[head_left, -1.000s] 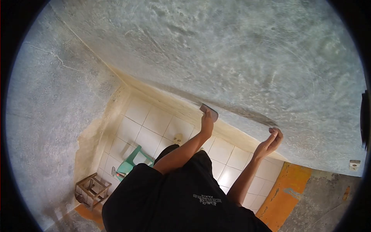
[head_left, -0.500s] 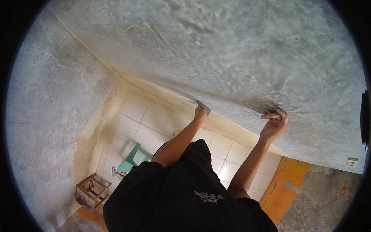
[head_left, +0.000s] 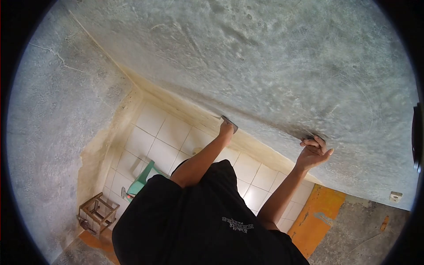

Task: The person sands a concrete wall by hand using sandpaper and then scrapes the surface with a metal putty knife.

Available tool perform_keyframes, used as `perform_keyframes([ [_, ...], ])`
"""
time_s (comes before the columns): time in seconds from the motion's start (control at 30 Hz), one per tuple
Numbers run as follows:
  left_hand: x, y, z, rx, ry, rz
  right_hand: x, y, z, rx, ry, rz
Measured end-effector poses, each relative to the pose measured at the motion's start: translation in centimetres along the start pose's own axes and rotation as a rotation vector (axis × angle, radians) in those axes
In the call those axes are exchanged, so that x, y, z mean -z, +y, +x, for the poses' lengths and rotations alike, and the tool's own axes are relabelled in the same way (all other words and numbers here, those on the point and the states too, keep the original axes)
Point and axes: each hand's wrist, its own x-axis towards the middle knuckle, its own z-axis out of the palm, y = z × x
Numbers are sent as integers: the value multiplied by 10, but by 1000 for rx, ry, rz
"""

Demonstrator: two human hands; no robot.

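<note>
My left hand (head_left: 226,128) is closed round a dark, flat-edged tool (head_left: 229,124), which rests against the lower part of the grey plastered wall (head_left: 265,75). Farther right, my right hand (head_left: 314,149) is at the same wall, palm turned up, with its fingers curled and its thumb sticking out to the side. A dark thin shape shows at those fingertips, too small to make out. Around the right hand the wall has a dark smudge. Below runs a cream-coloured strip of wall.
White floor tiles (head_left: 162,152) lie below. A green plastic chair (head_left: 140,180) and a small wooden stool frame (head_left: 98,213) stand at the lower left. An orange patch of floor (head_left: 316,218) is at the lower right, near a wall socket (head_left: 395,197). Another wall (head_left: 48,132) meets this one at left.
The view has shifted slightly. My right hand has turned and its thumb now points outward. My left hand with the tool has hardly moved along the wall.
</note>
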Motion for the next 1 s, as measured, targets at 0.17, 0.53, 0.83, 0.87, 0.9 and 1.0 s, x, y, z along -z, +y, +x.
perform_keyframes([
  [0.17,10,-10,11,30,9,104,-2,2,0,13,24,-32],
  [0.53,21,11,2,-15,19,78,-2,3,0,-39,92,-38],
  [0.83,26,37,-3,42,27,82,-6,1,0,-64,141,5],
  [0.87,28,37,-2,29,16,83,-6,2,0,-66,151,21],
  [0.9,29,36,2,15,3,84,-6,2,0,-67,162,37],
  [1.0,37,31,13,32,41,83,-9,1,0,-40,162,-28],
])
